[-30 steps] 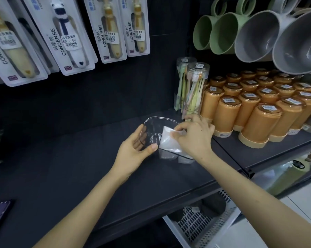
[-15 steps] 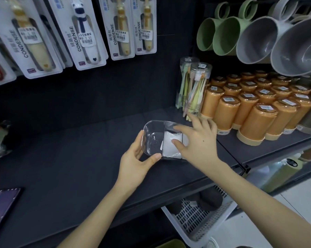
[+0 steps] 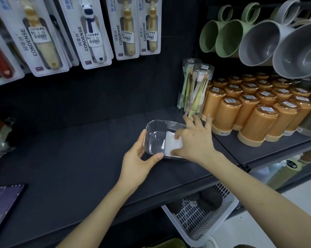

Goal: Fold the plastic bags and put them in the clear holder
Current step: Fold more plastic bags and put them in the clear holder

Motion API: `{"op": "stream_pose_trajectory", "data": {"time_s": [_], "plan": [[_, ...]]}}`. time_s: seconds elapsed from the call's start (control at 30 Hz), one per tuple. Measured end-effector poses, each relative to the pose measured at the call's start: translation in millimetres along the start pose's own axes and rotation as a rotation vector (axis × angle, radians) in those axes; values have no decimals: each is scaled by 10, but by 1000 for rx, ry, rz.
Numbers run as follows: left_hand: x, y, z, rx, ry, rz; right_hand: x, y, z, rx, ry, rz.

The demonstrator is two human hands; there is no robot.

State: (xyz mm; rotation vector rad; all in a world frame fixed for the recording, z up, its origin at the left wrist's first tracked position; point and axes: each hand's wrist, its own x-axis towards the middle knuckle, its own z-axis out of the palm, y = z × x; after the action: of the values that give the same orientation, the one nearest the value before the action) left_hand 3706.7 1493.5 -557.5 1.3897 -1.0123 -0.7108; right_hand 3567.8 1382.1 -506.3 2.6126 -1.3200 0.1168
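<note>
Dark shelf (image 3: 79,158), left hand (image 3: 136,163) grips holder (image 3: 155,138), right hand (image 3: 196,140) splayed inside

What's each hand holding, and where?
Left hand grips the clear holder by its left end. Right hand holds nothing; it presses the folded bag inside.

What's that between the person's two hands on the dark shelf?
Head view: the clear holder, gripped by the left hand, with a folded plastic bag inside under the right hand.

Head view — forward and down, near shelf (image 3: 79,158)
</note>
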Motion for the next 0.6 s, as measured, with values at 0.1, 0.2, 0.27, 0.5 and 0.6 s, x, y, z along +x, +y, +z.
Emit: {"op": "stream_pose_trajectory", "data": {"time_s": [0.1, 0.2, 0.27, 0.5, 0.6], "plan": [[14, -3, 0, 9, -7, -2, 31, 27, -17, 32, 21, 28], [26, -17, -1, 8, -7, -2, 94, -55, 41, -67, -59, 38], [40, -15, 4, 13, -1, -3, 137, -107, 73, -100, -87, 51], [140, -6, 29, 41, 1, -41, -40, 49, 11, 163, 90, 107], [244, 66, 56, 66, 10, -50, -325, 140, 30, 359, 336, 184]]}}
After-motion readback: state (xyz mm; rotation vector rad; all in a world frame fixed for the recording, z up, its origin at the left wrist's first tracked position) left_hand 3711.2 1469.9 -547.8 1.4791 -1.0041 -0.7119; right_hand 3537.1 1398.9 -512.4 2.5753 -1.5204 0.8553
